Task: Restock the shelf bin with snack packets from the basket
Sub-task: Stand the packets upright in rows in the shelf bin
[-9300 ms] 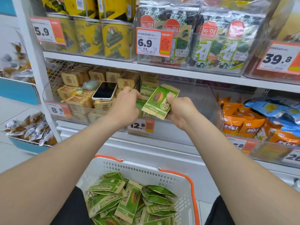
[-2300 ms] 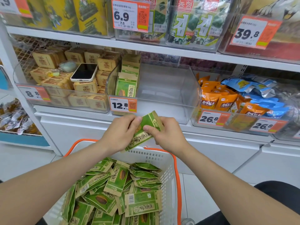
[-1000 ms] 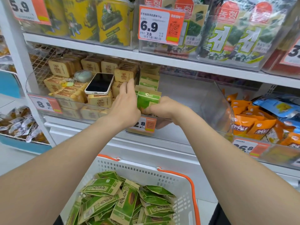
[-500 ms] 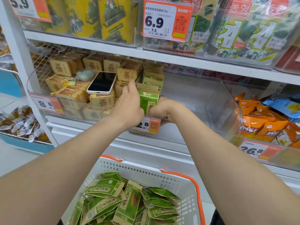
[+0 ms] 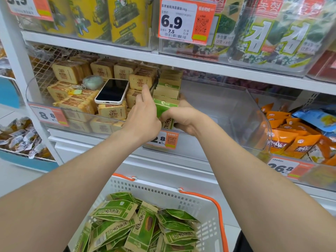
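Right hand (image 5: 183, 119): holds the green packet (image 5: 164, 108) by its right side, with the thumb in front and the other fingers curled behind it.
Left hand (image 5: 143, 119): pinches the left side of the same packet, and one finger (image 5: 145, 91) sticks straight up.
Green packet: stands up inside the clear bin (image 5: 236, 113), at the bin's left end and at the front of the row.
Row of packets (image 5: 170, 82): more packets of the same kind stand one behind the other in the left end of the clear bin, right behind the held one.
Price tag (image 5: 168, 140): orange and white, stuck on the front of the clear bin, partly hidden by the left wrist.
Basket (image 5: 200, 202): white with orange handles, below the clear bin and close to the person.
Heap of packets (image 5: 127, 224): lots of green packets lie in a loose pile in the basket, below the clear bin.
Phone (image 5: 112, 91): lies flat with its dark screen up, on the tan packets (image 5: 72, 104) in the next bin, left of the clear bin.
Orange bags (image 5: 291, 140): piled up in the next bin, right of the clear bin.
Seaweed packs (image 5: 272, 33): big green and white ones, on the shelf above the clear bin.
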A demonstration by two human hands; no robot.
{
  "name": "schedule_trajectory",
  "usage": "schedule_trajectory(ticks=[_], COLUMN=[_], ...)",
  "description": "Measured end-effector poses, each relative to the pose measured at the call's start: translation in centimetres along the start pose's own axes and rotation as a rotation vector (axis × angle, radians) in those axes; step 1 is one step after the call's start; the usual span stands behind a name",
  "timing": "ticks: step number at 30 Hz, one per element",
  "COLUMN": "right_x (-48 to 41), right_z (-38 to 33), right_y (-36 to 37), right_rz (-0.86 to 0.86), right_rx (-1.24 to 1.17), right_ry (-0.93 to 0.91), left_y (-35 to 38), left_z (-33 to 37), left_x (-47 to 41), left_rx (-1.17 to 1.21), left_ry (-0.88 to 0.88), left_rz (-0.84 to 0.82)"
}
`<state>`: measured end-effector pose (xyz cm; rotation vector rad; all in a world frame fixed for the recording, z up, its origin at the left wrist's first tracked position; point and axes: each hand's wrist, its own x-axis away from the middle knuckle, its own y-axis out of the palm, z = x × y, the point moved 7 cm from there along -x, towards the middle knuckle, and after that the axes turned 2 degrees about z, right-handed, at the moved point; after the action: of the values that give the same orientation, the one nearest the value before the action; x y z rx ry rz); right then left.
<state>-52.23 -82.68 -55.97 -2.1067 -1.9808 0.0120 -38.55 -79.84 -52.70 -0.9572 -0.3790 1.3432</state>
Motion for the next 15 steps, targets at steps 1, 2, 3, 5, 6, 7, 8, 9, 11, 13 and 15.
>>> schedule_trajectory(ticks=[1, 2, 3, 5, 6, 7, 8, 9, 11, 13, 15], right_x=[0.0, -0.3, -0.3, -0.2, 0.0, 0.6, 0.9, 1.2, 1.6, 2.4, 3.2], right_z=[0.0, 0.1, 0.3, 0.6, 1.0, 1.2, 1.4, 1.4, 1.0, 0.5, 0.0], right_y=[0.1, 0.1, 0.1, -0.3, -0.3, -0.1, -0.1, -0.1, -0.1, -0.2, -0.9], right_rz=[-0.014, -0.028, -0.038, -0.051, -0.069, -0.097, -0.106, -0.099, -0.098, -0.098, -0.03], right_rx=[0.006, 0.013, 0.019, 0.08, 0.159, 0.258, 0.355, 0.418, 0.406, 0.358, 0.341], right_ry=[-0.001, 0.0, 0.01, 0.066, 0.11, 0.156, 0.194, 0.215, 0.211, 0.192, 0.183], left_y=[0.0, 0.0, 0.1, 0.1, 0.2, 0.3, 0.3, 0.4, 0.6, 0.7, 0.7], left_z=[0.1, 0.1, 0.1, 0.2, 0.1, 0.1, 0.0, -0.1, -0.2, 0.1, 0.4], left_x=[0.0, -0.1, -0.1, -0.1, -0.1, -0.1, -0.1, -0.1, -0.1, 0.1, 0.3], left_rx=[-0.006, -0.013, -0.022, -0.038, -0.047, -0.057, -0.069, -0.08, -0.101, -0.127, -0.141], left_ry=[-0.001, -0.002, -0.005, -0.004, -0.001, 0.004, 0.011, 0.02, 0.04, 0.061, 0.066], left_rz=[0.005, 0.01, 0.014, 0.014, 0.013, 0.011, 0.01, 0.007, 0.006, 0.014, 0.035])
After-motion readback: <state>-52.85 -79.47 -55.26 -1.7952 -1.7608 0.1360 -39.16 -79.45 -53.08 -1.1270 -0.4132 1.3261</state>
